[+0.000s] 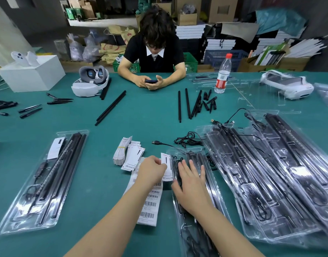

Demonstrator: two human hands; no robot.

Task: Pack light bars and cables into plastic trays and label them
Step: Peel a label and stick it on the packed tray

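Your left hand (153,168) pinches a white label card (166,168) at the filled plastic tray (211,197) on the desk (141,117); your right hand (192,184) presses flat on it, fingers straight. You seem to be labelling; next, seat the card squarely inside.

Table: a broad work table (122,115) covered in teal-green cloth fills the foreground.
Behind table: a person in a black top (154,52) sits at its far edge, head bowed.
Far wall: grey and dim beyond the table, fronted by cardboard boxes (222,10) and white stacked cartons (190,31).
Crates: a green crate (191,63) and a blue crate (220,55) stand just behind the table.
Light: even, from overhead.
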